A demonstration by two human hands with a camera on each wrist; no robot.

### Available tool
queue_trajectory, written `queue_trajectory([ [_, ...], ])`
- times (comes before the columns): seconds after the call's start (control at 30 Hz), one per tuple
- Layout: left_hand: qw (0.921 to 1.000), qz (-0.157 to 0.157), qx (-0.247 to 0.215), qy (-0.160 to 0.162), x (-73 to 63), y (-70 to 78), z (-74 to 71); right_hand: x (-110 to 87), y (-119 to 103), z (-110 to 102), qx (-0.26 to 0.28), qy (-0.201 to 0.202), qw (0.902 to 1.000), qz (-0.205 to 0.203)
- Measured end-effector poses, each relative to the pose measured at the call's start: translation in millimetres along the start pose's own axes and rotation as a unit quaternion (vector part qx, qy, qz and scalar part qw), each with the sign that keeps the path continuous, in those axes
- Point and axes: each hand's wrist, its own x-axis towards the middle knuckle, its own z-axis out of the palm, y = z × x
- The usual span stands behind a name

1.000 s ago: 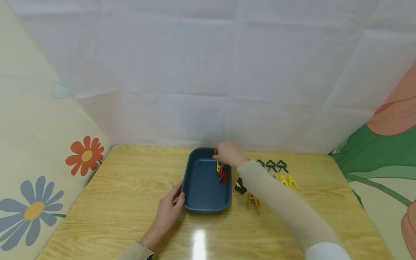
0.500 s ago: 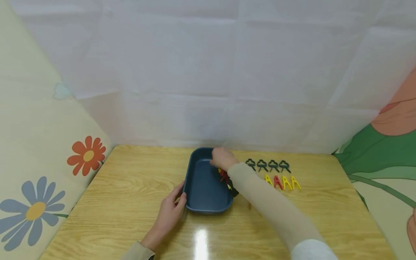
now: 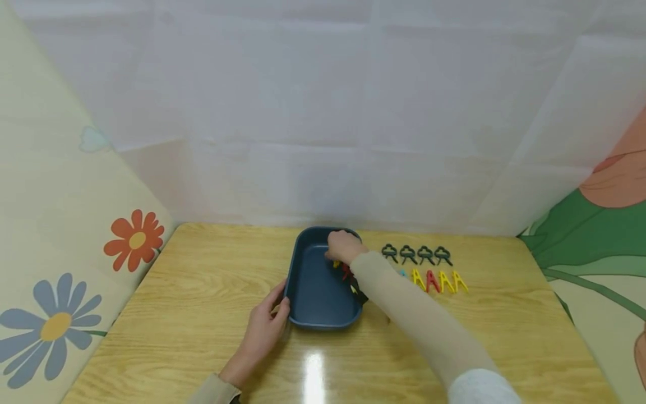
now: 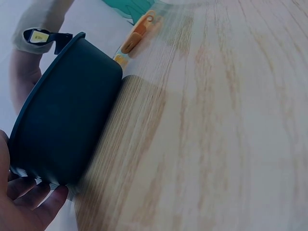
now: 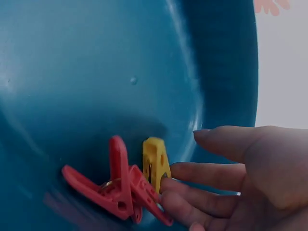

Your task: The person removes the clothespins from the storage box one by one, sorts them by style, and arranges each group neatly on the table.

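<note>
My left hand [image 3: 263,325] holds the dark blue tray [image 3: 323,325] at its left side, thumb at the rim and fingers against the outer wall; the left wrist view shows these fingers [image 4: 36,195] low on it. My right hand [image 3: 345,247] reaches into the far right part of the tray. In the right wrist view its fingers are loosely bent, the thumb apart, with fingertips right at a yellow spring clip [image 5: 154,161]. Red spring clips [image 5: 120,185] lie tangled beside the yellow one on the tray floor.
Right of the tray stand a row of several dark clips [image 3: 424,258] and a row of yellow and red clips [image 3: 431,282], with a blue one partly hidden by the right sleeve. An orange clip [image 4: 137,36] lies near the tray. A white sheet [image 3: 323,140] hangs behind the table.
My right hand has moved slightly left and lower into the tray, its sleeve uncovering more of the clip rows and covering most of the orange clip. The left hand keeps its hold.
</note>
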Motion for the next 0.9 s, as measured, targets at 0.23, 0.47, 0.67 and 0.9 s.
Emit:
queue_trajectory([
  [0.23,1.0000,-0.004,0.002,-0.004,0.1,1.1,-0.4,5.1,-4.3,1.7,0.029,-0.012,0.9995,-0.010],
  [0.47,1.0000,-0.007,0.005,-0.005,-0.6,1.2,-1.0,5.4,-4.3,1.3,0.040,0.011,0.9988,-0.025],
  [0.67,0.9999,-0.005,-0.002,-0.009,-1.0,0.1,-0.9,3.9,-5.1,0.2,0.034,0.015,0.9990,-0.026],
  [0.9,0.9999,-0.006,-0.004,-0.008,-0.5,0.5,-1.0,4.8,-6.6,6.0,0.021,0.031,0.9993,0.006],
])
